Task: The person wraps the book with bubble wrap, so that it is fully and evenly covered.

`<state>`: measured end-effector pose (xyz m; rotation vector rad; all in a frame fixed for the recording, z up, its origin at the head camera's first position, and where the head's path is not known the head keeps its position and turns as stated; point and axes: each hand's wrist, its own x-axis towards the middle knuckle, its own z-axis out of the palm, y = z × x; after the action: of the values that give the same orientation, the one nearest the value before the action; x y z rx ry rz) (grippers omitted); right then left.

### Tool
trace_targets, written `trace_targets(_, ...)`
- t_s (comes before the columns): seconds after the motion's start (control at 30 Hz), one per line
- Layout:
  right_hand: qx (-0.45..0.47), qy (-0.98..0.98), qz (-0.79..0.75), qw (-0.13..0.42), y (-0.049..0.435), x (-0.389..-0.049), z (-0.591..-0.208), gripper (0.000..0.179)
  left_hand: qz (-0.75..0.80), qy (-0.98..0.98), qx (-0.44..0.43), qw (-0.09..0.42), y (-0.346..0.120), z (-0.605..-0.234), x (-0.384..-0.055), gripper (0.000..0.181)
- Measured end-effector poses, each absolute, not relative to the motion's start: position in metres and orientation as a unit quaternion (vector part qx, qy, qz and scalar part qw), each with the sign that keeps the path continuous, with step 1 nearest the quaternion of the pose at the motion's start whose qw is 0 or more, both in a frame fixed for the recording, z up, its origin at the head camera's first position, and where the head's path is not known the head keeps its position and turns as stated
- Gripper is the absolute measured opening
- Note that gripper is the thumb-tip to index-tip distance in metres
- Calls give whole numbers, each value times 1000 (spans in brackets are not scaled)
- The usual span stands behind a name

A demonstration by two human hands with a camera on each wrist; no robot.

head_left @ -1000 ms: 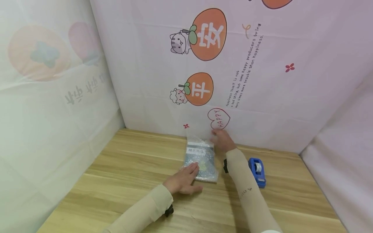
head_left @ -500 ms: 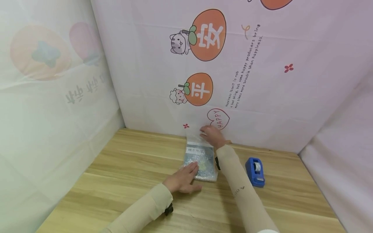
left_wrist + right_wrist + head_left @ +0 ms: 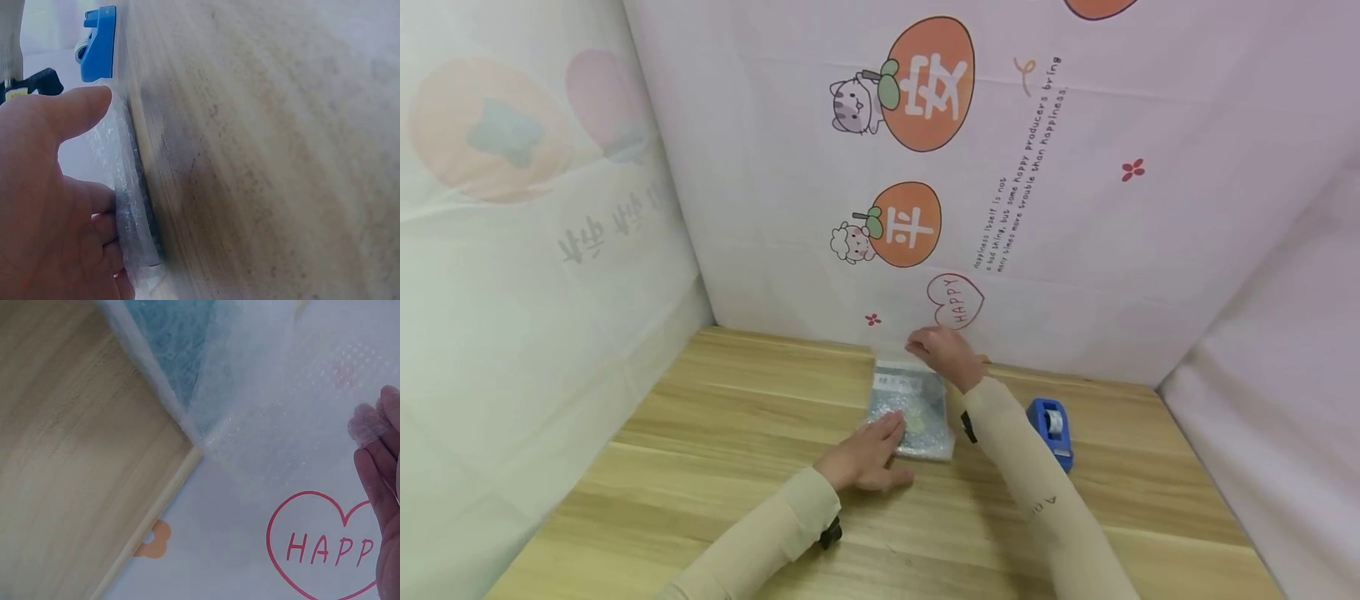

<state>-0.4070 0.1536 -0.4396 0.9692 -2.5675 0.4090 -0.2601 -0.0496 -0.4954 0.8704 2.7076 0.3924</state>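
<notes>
A flat, bluish book-like item (image 3: 928, 435) with a printed white label strip lies on the table, wrapped in clear bubble wrap (image 3: 262, 431). My left hand (image 3: 867, 457) rests on its near left part, fingers stretched across the wrap and thumb apart from it. In the left wrist view the left hand (image 3: 44, 206) lies along the package's edge. At the far end, the right hand (image 3: 946, 354) pinches the wrap's loose flap, raised in front of the back cloth. Bunched film shows between the thumb and fingers of the right hand (image 3: 382, 450) in the right wrist view.
A blue tape dispenser (image 3: 1051, 429) with a roll of tape stands right of the package, beside the right forearm. White printed cloth (image 3: 1045, 325) hangs behind the wooden table (image 3: 737, 433) and on both sides, right at the back edge.
My right hand has moved left from beside the package's far right corner to the wrap's loose end and now pinches it. The left hand keeps its place on the package.
</notes>
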Motion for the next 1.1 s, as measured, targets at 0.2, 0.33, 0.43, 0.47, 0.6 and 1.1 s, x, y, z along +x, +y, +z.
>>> trace_targets(0.2,355,-909,138,171,158,-394,-445,11,135,934,301,134,-50,-498,-261,90)
trace_targets(0.33,358,-910,141,155,159,-386,-451,11,136,934,300,136,-50,-498,-261,90)
trace_targets(0.43,363,-908,146,149,161,-381,-456,10,140,935,296,139,-49,-497,-261,90)
trace_targets(0.47,365,-907,148,147,161,-379,-457,9,141,935,295,139,-49,-497,-261,90)
trace_targets(0.6,382,-901,147,143,164,-376,-463,8,141,936,291,138,-47,-497,-261,90)
trace_targets(1.1,430,-887,97,138,168,-364,-482,6,134,937,294,136,-47,-500,-262,90)
